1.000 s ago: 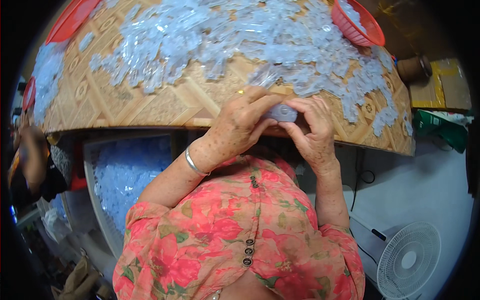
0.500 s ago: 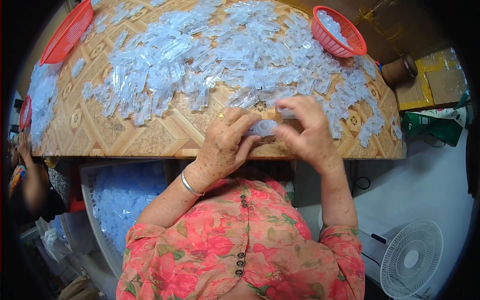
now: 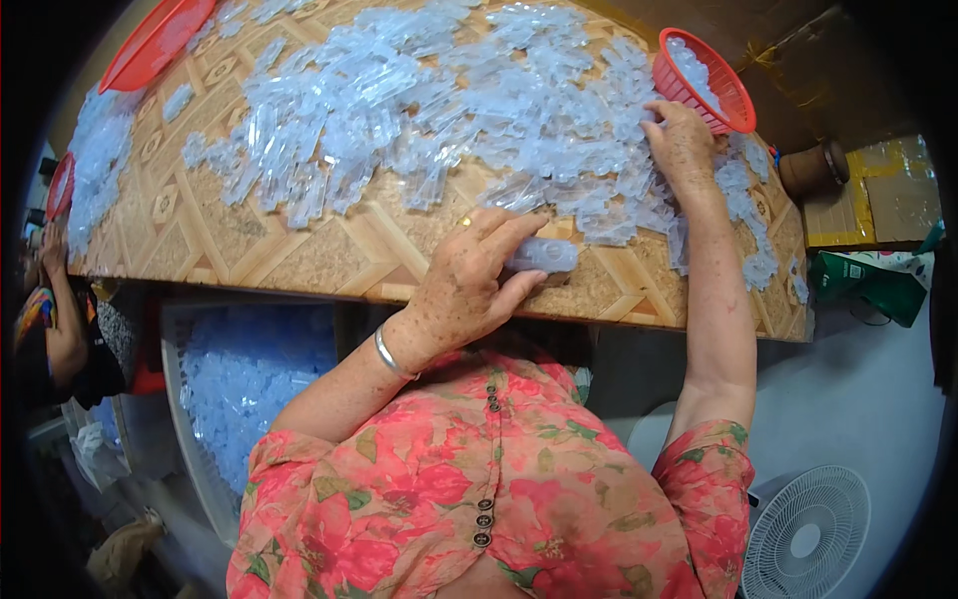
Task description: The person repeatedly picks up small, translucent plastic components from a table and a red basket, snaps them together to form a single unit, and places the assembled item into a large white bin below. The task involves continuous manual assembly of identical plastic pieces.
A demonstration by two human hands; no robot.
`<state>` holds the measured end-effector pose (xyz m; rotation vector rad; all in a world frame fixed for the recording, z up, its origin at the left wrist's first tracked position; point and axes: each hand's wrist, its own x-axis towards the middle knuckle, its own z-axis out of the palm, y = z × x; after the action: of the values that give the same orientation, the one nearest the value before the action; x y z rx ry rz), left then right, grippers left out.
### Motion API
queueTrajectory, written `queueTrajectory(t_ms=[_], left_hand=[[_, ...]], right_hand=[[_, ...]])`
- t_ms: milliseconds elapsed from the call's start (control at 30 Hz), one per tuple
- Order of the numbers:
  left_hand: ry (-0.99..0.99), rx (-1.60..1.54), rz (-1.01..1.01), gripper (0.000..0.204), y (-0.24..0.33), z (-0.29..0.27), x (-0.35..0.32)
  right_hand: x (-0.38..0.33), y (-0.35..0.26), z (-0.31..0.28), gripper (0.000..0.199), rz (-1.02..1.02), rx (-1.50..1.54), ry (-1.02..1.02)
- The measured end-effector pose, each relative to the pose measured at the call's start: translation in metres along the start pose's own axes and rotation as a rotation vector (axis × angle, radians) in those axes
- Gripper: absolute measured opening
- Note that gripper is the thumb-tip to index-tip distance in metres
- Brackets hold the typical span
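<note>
A small clear plastic case (image 3: 544,256), long and flat with a round mark in it, is gripped between the thumb and fingers of my left hand (image 3: 467,272) at the near table edge. My right hand (image 3: 684,142) is stretched out over the right side of a wide pile of clear plastic pieces (image 3: 369,95), beside a red basket (image 3: 743,105). Its thumb and forefinger are bent with a gap between them, and I see nothing held there. The basket holds small clear round parts (image 3: 691,72).
A second red basket (image 3: 150,50) stands at the far left near more clear pieces (image 3: 98,150). Below the table edge is a bin (image 3: 175,379) full of bluish plastic pieces. A brown pot (image 3: 813,170), cardboard and a white fan (image 3: 806,539) are at right. Another person's arm (image 3: 62,309) shows at left.
My right hand has left the plastic case and reached forward and right to the pile by the red basket. My left hand keeps the case at the table edge. The view has shifted slightly.
</note>
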<state>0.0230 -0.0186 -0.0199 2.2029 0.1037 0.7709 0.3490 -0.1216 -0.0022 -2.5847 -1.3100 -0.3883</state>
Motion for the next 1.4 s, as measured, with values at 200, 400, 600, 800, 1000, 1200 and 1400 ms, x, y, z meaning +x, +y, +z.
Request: queueTrajectory(t_ms=[200,400,600,800,1000,1200,1400], left_hand=[[0.044,-0.002,0.013,0.049,-0.004,0.002,-0.003],[0.06,-0.042,0.026,0.045,-0.008,0.005,-0.005],[0.069,-0.066,0.02,0.041,-0.009,0.006,-0.006],[0.083,-0.068,0.073,0.039,-0.012,0.007,-0.005],[0.041,-0.063,0.036,0.041,-0.011,0.004,-0.006],[0.099,0.004,0.091,0.044,-0.005,-0.003,-0.005],[-0.104,0.065,-0.146,0.036,0.015,-0.024,0.001]], right_hand=[[-0.069,-0.065,-0.056,0.026,-0.114,0.456,0.087],[-0.139,-0.116,-0.076,0.028,-0.191,0.625,-0.025],[-0.142,-0.133,-0.071,0.027,-0.328,0.532,0.04],[-0.131,-0.139,-0.068,0.025,-0.363,0.509,-0.018],[-0.13,-0.141,-0.07,0.027,-0.338,0.514,-0.063],[-0.136,-0.137,-0.081,0.033,-0.151,0.574,-0.054],[-0.138,-0.112,-0.072,0.037,0.338,0.984,-0.63]])
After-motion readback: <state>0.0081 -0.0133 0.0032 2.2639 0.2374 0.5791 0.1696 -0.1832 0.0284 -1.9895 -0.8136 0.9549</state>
